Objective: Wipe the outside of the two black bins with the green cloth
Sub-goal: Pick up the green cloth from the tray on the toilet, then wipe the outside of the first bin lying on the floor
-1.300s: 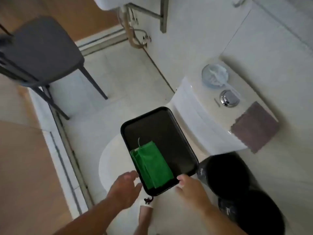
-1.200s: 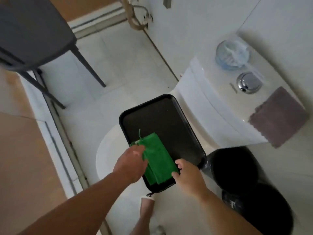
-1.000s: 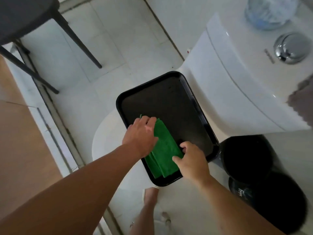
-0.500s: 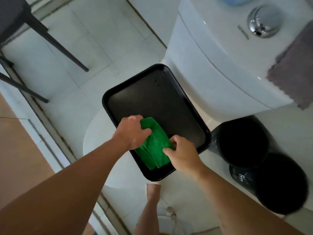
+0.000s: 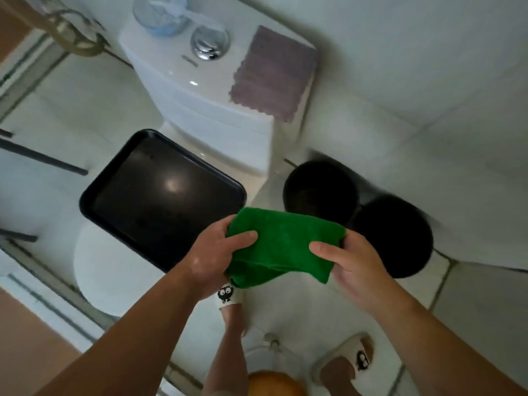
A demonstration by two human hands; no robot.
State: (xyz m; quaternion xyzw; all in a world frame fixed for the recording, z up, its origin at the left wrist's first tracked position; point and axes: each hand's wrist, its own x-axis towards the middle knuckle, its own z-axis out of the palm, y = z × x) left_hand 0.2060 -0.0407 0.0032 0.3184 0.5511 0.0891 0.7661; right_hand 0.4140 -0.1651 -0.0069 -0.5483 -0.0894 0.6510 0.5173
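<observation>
Both arms bare and stretched forward and down; left forearm [image 5: 137, 332] enters from lower left, right forearm [image 5: 428, 338] from lower right, the two converging toward the middle; wrists roughly straight. Left hand [image 5: 217, 252] grips one end of the green cloth [image 5: 285, 244], thumb laid across the top, fingers curled underneath and hidden; right hand [image 5: 351, 261] grips the opposite end the same way, thumb on top pointing inward, fingers out of sight below. Hands level with each other, apart, joined only by the cloth; both held in the air.
</observation>
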